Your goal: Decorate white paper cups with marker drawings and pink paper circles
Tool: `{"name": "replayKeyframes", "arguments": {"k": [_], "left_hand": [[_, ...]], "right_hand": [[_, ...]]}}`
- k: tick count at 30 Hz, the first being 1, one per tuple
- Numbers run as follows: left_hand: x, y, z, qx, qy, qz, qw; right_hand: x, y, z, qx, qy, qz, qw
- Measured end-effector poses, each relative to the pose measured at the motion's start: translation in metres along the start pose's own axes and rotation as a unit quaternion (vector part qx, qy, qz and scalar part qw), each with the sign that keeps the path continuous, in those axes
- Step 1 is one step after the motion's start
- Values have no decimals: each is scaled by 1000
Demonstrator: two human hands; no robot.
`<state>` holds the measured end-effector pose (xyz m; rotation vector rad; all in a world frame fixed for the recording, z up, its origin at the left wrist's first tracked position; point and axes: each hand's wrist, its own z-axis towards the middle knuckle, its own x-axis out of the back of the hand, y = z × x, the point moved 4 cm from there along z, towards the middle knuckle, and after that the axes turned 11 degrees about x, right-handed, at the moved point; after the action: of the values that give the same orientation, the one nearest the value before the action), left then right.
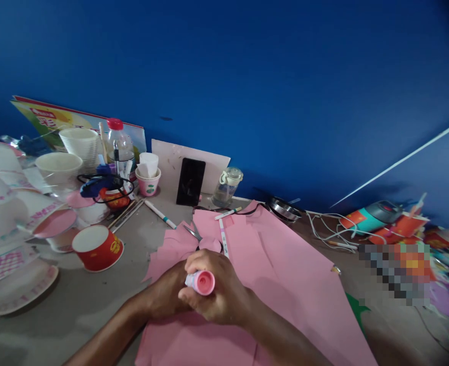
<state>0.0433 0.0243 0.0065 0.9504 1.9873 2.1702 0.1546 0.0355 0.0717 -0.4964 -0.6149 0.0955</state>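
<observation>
My right hand (226, 290) is wrapped round a pink and white glue stick (203, 282), whose hollow pink end faces me. Close behind it is my left hand (171, 291), its fingers hidden by the right one. Both hands are over pink paper sheets (296, 284). Just beyond them, a rounded piece of pink paper (210, 244) shows beside a pair of scissors (192, 232) lying on cut pink scraps (171, 246). A white marker (223, 235) lies on the paper past my right hand.
At left stand a red paper cup (97, 248), stacked white cups (80, 147) and a bottle (118, 142). A phone (190, 181) leans upright at the back beside a glass jar (227, 187). A tape roll (284, 208), white cable (323, 229) and orange-teal device (369, 216) lie right.
</observation>
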Motion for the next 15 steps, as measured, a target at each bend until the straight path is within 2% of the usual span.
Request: {"name": "replayKeyframes", "arguments": {"k": [7, 11, 15], "left_hand": [[-2, 8, 2, 22, -15, -52, 998], [-5, 0, 2, 50, -25, -38, 998], [-4, -12, 1, 82, -13, -28, 996]], "right_hand": [[-2, 4, 2, -47, -5, -16, 999], [-2, 8, 4, -45, 4, -28, 999], [5, 17, 3, -47, 39, -75, 995]]}}
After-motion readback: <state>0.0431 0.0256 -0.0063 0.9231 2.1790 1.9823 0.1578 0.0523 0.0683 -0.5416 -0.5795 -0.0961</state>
